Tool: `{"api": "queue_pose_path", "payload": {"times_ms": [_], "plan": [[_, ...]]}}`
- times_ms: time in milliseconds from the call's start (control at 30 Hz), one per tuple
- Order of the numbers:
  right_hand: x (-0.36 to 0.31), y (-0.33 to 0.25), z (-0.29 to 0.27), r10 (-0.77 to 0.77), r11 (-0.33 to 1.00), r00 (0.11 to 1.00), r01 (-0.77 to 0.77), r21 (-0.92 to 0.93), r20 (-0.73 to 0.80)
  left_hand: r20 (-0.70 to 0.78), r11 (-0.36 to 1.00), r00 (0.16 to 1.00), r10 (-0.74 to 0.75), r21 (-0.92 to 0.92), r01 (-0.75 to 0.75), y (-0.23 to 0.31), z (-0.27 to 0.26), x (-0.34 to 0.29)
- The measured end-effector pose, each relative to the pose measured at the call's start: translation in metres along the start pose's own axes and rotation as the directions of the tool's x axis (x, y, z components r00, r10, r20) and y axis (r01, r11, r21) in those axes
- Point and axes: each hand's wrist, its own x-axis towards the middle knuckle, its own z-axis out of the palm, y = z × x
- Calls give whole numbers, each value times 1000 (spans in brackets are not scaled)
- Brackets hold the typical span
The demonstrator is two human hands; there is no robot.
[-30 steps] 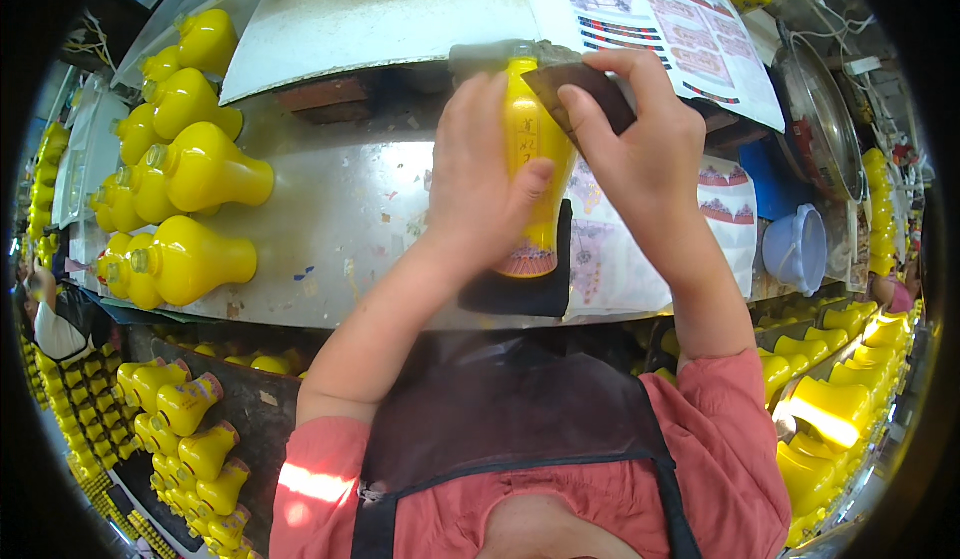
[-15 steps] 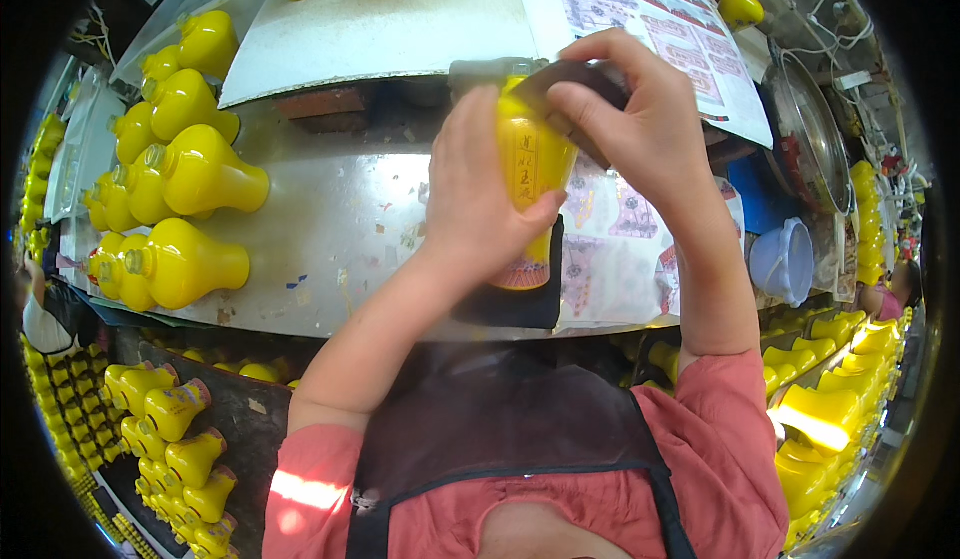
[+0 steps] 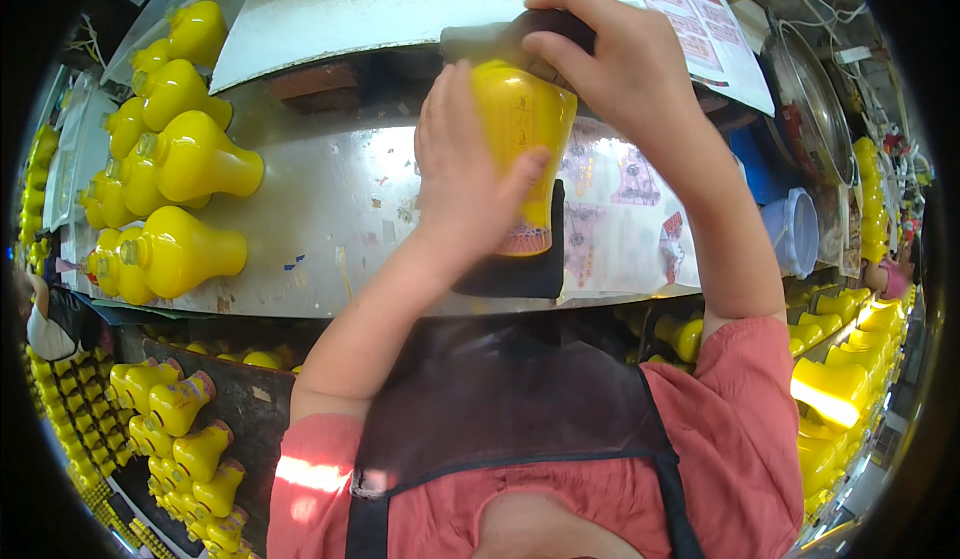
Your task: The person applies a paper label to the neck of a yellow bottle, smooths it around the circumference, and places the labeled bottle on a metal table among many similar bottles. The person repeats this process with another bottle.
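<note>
A glossy yellow bottle lies with its wide shoulder away from me and its base, banded with a pink and blue pattern, towards me. My left hand grips it, fingers along its left side and thumb across the front. At the far end my right hand pinches a dark, flat, scraper-like piece between thumb and fingers. That piece is blurred; it overlaps the bottle's neck and top and hides them. Beneath the bottle's base is a black pad on the metal table.
Several yellow bottles lie stacked at the left of the table. Printed decal sheets lie to the right, with a white board beyond. A pale bucket stands at the right. More bottles fill racks below.
My right hand has moved farther away with the dark piece, from the bottle's right shoulder to its neck end. My left hand stays on the bottle. The whole view has shifted slightly.
</note>
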Motion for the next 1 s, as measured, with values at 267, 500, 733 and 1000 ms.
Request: {"api": "queue_pose_path", "payload": {"times_ms": [267, 500, 733, 1000], "plan": [[-135, -27, 30, -102, 957, 990, 124, 263, -97, 125, 942, 974, -190, -255, 216, -13, 2, -19], [-124, -21, 45, 591, 530, 800, -481, 699, 103, 249, 930, 952, -178, -274, 246, -6, -8, -32], [-101, -28, 37, 141, 899, 958, -18, 438, -249, 322, 898, 944, 72, -432, 79, -7, -25, -37], [-86, -31, 28, -206, 978, 871, 190, -80, -445, 78, 990, 993, 87, -120, -77, -10, -20, -58]]}}
